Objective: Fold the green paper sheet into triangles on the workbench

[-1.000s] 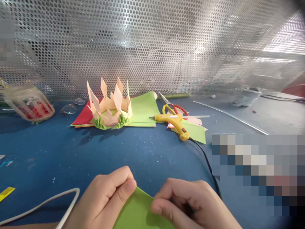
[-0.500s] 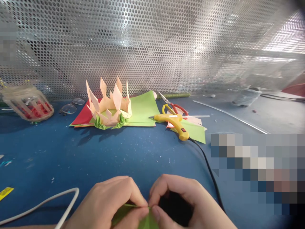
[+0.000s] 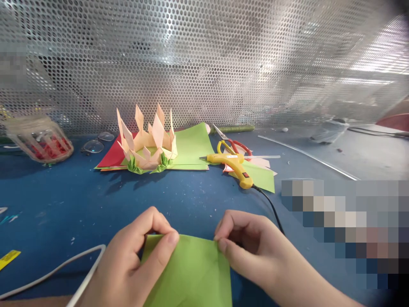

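Blue work surface [image 3: 198, 200], perforated metal screen behind. Your left hand [image 3: 128, 264] and right hand [image 3: 255, 251] each have fingers clamped on a top corner of the light-green square paper sheet [image 3: 191, 273], low centre, opened flat; judging by its creases, you're mid-fold, and the next fold needs corners aligned. Clear plastic jar [image 3: 40, 138] far left holds red bits.

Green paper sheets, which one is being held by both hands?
The near green sheet at the bottom, pinched at its top corners by the left hand and right hand. The other green sheets lie untouched beside the paper flower.
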Demonstrator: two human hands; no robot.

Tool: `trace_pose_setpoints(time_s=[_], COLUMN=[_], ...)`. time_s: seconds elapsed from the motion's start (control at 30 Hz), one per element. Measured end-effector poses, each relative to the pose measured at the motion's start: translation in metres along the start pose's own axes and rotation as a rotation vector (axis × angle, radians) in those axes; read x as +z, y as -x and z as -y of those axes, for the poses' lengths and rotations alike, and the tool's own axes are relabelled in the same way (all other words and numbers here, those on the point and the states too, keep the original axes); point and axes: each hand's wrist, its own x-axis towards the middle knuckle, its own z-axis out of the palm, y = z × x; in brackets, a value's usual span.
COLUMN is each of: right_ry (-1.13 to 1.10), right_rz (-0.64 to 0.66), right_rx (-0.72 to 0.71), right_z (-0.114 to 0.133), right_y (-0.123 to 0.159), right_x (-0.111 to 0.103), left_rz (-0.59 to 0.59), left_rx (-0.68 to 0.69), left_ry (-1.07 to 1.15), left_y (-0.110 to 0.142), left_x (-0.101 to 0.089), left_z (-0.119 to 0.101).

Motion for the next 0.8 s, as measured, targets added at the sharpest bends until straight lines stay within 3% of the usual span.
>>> trace_pose_setpoints(time_s=[0.13, 0.33, 0.47, 0.57, 0.67, 0.8], right_ry=[0.012, -0.011, 0.117, 0.224, 0.380, 0.469], right_rz=[-0.073, -0.049, 0.058, 0.006, 0.003, -0.011], right_rx=[0.002, -0.085, -0.149, -0.283, -0.454, -0.498], right_z=[0.002, -0.002, -0.010, -0.011, -0.010, -0.008], right_y=[-0.008, 0.001, 0.008, 0.008, 0.007, 0.009], right_x=[-0.013, -0.002, 0.007, 0.007, 0.005, 0.002], left_rz=[-0.125, -0.004, 0.083, 0.125, 0.178, 0.306], left_rx=[0.116, 0.058, 0.187, 0.288, 0.281, 0.242], left_ry=[-0.030, -0.020, -0.073, -0.118, -0.182, -0.203], left_y=[-0.009, -0.008, -0.003, -0.004, -0.007, -0.007], left_x=[-0.009, -0.006, -0.001, -0.001, -0.002, -0.004], left_z=[0.009, 0.003, 0.002, 0.005, 0.006, 0.002])
